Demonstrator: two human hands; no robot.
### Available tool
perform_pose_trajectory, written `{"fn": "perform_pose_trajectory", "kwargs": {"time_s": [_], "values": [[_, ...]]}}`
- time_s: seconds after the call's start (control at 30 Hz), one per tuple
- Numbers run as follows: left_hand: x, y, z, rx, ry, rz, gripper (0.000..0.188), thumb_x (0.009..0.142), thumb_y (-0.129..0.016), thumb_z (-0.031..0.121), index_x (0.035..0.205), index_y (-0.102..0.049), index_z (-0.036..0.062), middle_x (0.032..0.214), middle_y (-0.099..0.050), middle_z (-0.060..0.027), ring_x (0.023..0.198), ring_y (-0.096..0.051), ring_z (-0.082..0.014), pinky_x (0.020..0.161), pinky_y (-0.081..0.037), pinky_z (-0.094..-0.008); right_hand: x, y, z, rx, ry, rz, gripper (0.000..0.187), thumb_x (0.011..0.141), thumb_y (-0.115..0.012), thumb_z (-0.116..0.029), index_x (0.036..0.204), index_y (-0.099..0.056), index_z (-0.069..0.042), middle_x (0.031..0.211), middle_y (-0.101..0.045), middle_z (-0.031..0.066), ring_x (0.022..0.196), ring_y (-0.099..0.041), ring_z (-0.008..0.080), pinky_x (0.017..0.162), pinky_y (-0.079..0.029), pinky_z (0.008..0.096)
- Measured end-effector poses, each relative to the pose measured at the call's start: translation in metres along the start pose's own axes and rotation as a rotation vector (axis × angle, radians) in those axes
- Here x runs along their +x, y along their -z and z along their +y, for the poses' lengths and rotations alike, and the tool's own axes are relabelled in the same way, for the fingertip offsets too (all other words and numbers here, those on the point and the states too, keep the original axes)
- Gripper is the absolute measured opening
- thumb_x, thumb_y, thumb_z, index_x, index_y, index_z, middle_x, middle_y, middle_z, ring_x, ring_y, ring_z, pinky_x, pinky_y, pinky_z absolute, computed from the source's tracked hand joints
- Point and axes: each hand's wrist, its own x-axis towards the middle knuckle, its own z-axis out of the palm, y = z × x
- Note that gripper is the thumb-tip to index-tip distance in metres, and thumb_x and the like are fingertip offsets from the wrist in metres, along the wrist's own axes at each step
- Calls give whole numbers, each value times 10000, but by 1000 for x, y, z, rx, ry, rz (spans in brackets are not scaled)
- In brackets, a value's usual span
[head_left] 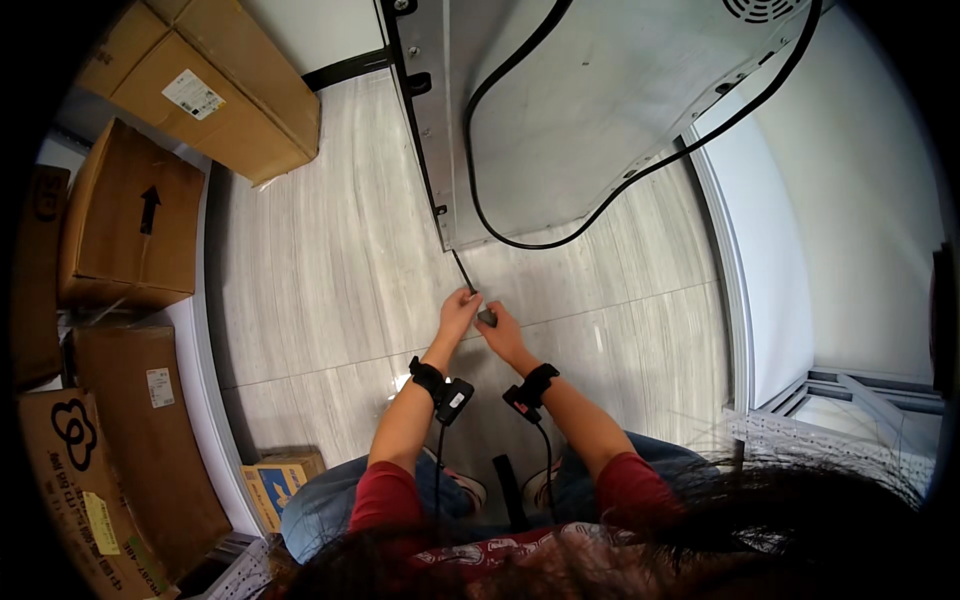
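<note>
Stem (464, 271) pinched by the left hand (458, 314), dark end (488, 318) held in the right hand (505, 332), reaching up toward the cabinet (575, 150), whose corner could snag it on any sideways tug

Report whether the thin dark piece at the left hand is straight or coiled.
Straight: the thin dark piece runs from the left hand toward the grey metal panel without a visible bend.

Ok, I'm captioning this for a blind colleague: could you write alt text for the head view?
A person's left hand and right hand grip a thin dark tool, its far end near a corner of a large grey metal unit over a pale streaked floor. A black cable loops across the unit, and cardboard boxes line the left side.
</note>
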Motion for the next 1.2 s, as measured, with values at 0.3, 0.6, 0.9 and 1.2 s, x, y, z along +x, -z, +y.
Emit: {"fn": "perform_pose_trajectory", "kwargs": {"time_s": [0.3, 0.6, 0.9, 1.2], "values": [[-9, 2, 11, 11, -18, 70, 210, 766, -604, 190, 785, -547, -11, 628, -524, -20, 546, -468, -85, 480, -387, -238, 1, -3, -5, 82, -76, -83, 390, 714, -602, -246, 1016, -473, -36, 849, -582, 193, 800, -563, 356, 677, -438, 382], [-7, -1, 5, 90, -38, 106, 288, 764, -614, 238, 867, -565, -27, 644, -533, -39, 584, -487, -110, 530, -410, -256, 2, -4, 0, 84, -74, -95, 406, 730, -593, -259, 1032, -470, -16, 865, -585, 195, 816, -567, 347, 691, -438, 378], [0, -2, -7, 105, -14, 96, 324, 760, -617, 256, 890, -564, -36, 690, -558, -63, 627, -508, -126, 561, -413, -258, 5, -6, 5, 96, -66, -76, 370, 758, -583, -230, 1031, -465, -9, 767, -593, 116, 617, -582, 171, 566, -437, 287], [3, 2, -14, 108, -21, 116, 391, 754, -623, 287, 946, -561, -48, 715, -578, -85, 641, -536, -147, 576, -431, -270, 4, -6, -2, 155, -126, -101, 388, 732, -584, -265, 1013, -480, -19, 859, -585, 185, 796, -571, 329, 675, -433, 367]]}}
